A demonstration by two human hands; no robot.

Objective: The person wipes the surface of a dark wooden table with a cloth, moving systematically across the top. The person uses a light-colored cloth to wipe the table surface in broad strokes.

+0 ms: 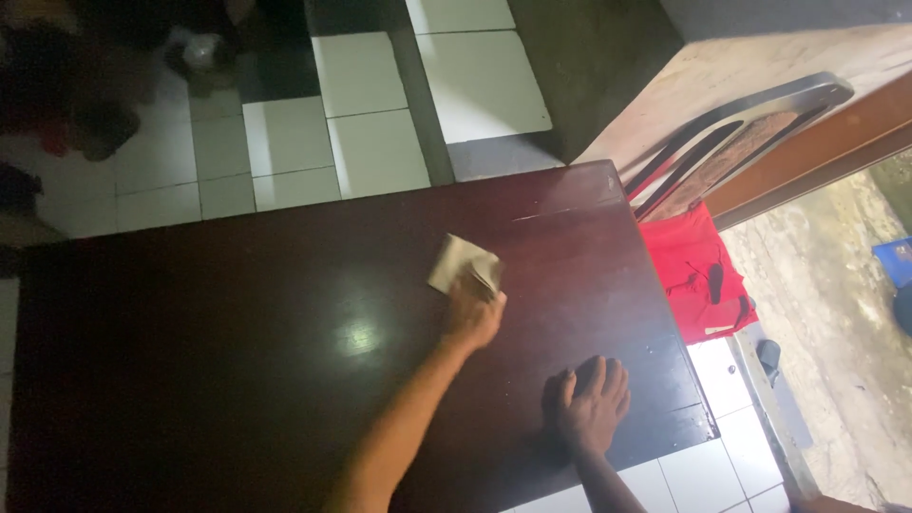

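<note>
Head view: left hand [472, 316] pressed on a folded tan cloth [464, 265], fingers curled over its near edge, toward the far right corner of the dark glossy table [237, 332]. Right hand [591, 399] flat, fingers spread, empty, near the right edge. Red garment [696, 271] draped on a chair [731, 142] just beyond.

Glossy dark wood table [237, 361], soft beige cloth [463, 263], red fabric [693, 261]
</note>
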